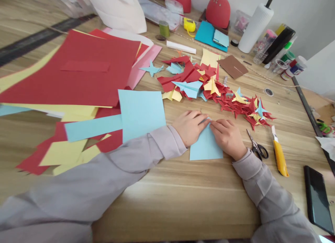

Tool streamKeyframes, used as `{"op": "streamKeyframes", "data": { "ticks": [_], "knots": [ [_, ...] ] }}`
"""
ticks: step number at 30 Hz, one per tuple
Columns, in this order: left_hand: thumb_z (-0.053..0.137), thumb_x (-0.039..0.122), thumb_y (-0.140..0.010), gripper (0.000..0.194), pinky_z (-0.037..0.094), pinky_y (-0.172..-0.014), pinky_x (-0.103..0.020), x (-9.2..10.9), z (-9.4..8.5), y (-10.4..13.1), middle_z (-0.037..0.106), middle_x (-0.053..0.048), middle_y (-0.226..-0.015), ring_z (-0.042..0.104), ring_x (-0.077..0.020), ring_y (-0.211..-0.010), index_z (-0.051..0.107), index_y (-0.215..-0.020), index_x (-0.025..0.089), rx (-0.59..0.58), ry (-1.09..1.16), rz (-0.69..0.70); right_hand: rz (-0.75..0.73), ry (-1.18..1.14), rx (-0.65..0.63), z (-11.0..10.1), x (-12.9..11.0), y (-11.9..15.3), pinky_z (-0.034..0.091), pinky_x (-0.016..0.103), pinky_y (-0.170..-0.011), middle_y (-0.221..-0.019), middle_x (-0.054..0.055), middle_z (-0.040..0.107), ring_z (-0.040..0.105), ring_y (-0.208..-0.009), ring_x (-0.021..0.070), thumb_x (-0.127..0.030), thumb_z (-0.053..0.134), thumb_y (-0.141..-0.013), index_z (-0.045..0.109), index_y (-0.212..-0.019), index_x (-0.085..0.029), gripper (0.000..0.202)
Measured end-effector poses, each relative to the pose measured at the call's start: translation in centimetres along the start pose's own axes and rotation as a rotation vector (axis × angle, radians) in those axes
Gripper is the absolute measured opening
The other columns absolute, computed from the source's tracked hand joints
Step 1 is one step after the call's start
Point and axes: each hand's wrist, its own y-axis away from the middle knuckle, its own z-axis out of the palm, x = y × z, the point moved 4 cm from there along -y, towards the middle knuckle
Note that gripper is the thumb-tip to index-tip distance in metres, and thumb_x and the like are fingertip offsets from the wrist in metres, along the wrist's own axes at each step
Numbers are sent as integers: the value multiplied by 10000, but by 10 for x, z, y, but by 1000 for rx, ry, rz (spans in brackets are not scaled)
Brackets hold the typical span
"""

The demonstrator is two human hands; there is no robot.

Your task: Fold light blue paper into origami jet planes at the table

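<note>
On the wooden table a sheet of light blue paper (206, 148) lies between my hands, its upper end folded inward to a narrow top. My left hand (188, 127) rests on its left side, fingers stretched out flat and pressing near the tip. At the right edge my right hand (227, 136) is closed, thumb and fingers pinching the paper by the folded top. Exactly what lies under the fingertips is hidden. Beyond the hands spreads a pile of folded paper pieces in red, yellow and blue, including a blue paper plane (188, 88).
Square blue paper (142, 113) and large red sheets (99, 86) lie left. Right of my hands are black-handled scissors (259, 148), a yellow utility knife (280, 157) and a phone (318, 197). Behind stand a white bottle (256, 28), several jars and a yellow tape measure (189, 25).
</note>
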Motion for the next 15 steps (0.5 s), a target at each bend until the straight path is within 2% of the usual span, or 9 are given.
{"op": "streamKeyframes", "data": {
  "ticks": [10, 15],
  "knots": [
    [435, 206, -860, 374, 414, -853, -406, 0, -2, -1, 589, -90, -1235, 490, -261, -1069, 572, -1205, 156, -25, -5, 9, -4, -42, -5, -2, 0, -2, 406, 353, -715, -913, 106, 675, 531, -895, 210, -103, 402, -903, 636, -979, -121, 247],
    [421, 221, -876, 362, 414, -857, -402, 1, -2, 0, 576, -96, -1246, 497, -261, -1071, 575, -1197, 157, -14, -12, 14, 8, -93, 37, -6, -3, -4, 413, 371, -729, -884, 113, 667, 527, -895, 225, -213, 440, -906, 642, -950, -106, 233]
  ]
}}
